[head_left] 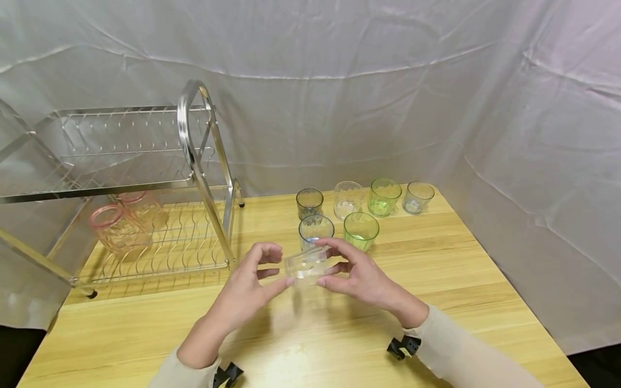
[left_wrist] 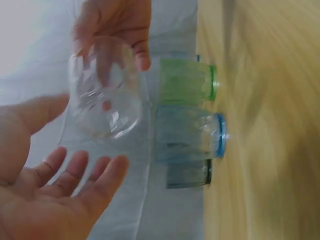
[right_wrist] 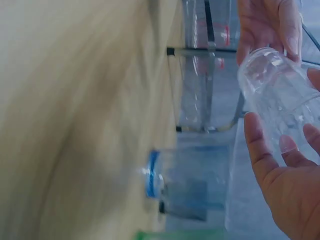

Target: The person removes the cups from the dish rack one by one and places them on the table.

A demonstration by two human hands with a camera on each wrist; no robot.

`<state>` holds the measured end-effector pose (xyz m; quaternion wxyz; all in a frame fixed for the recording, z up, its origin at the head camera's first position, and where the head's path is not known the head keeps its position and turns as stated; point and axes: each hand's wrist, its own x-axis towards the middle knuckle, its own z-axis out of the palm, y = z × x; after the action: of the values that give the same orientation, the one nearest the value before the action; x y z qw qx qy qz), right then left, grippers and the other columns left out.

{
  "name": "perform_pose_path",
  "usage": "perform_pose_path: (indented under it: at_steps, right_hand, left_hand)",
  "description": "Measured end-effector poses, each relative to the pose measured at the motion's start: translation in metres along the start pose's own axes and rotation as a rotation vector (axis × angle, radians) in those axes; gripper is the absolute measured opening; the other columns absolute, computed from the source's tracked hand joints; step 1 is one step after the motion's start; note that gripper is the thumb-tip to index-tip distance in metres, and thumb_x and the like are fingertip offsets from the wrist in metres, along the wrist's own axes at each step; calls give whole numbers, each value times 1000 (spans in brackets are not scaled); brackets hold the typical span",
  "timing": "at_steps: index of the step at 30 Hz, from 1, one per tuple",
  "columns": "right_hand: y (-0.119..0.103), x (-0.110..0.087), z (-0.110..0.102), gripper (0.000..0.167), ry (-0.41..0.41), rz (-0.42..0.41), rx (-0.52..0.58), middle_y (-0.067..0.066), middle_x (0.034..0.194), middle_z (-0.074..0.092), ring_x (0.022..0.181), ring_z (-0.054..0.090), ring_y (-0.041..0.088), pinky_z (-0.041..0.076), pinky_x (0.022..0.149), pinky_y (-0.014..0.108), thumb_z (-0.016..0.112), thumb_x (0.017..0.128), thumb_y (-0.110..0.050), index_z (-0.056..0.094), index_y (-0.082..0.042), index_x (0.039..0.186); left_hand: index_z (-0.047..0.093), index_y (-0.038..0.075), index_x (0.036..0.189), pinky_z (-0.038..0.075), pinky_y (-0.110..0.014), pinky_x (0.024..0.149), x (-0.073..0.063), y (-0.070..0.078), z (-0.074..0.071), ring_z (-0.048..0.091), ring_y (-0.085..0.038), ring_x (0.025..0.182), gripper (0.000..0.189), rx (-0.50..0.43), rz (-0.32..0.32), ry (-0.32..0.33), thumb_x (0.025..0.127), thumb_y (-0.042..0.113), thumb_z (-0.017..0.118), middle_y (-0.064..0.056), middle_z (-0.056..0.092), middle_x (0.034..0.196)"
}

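Head view: clear cup tilted above the table, grasped between thumb and fingers of the right hand; the left hand curves loosely beside it, gripping nothing. It looks light, rigid, slick and probably breakable; opposite side walls offer the likeliest hold.

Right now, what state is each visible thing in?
Clear colourless round glass: tilted, raised, held by the right hand.
Left hand: open beside it, contact unclear.
Two green round glasses: upright.
Blue round glass: upright.
Dark grey round glass: upright.
Second clear round glass: upright.
Pale bluish round glass: upright.
Silver metal rack: upright.
Two pink round glasses: on its lower tier, seemingly upside down.
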<state>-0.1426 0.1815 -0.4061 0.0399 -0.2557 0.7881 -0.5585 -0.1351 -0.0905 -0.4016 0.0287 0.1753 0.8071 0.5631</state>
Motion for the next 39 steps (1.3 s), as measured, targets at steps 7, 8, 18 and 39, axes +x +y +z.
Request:
perform_pose_path:
  at_steps: [7,8,18,39]
  right_hand:
    - [-14,-5,-36,72,39,-10,-284,13,155,52,103,70,23,64,82,32,85,89,-11,54,-15,153]
    - [-17,-5,-42,72,46,6,-325,13,155,53,103,71,23,64,81,32,86,89,-12,54,-16,154]
    - [-55,-11,-94,70,17,256,-662,12,148,61,113,67,31,59,80,42,82,92,-32,54,-17,154]
    - [-16,-9,-138,76,17,489,-900,41,152,43,133,49,61,46,104,73,74,91,-26,45,4,155]
  left_hand:
    - [70,4,98,55,-15,78,-10,2,-19,66,-6,85,9,69,257,557,93,-4,69,0,70,91]
    - [69,1,97,53,-14,77,-11,2,-22,63,-5,83,8,77,293,615,93,-6,67,-1,68,88]
    - [53,-6,124,48,-16,84,-5,-4,-42,54,-12,99,37,121,122,712,92,-3,72,-8,57,112]
    - [69,4,127,63,-49,88,7,-18,-55,75,-35,107,29,326,-31,536,106,23,66,-15,74,118]
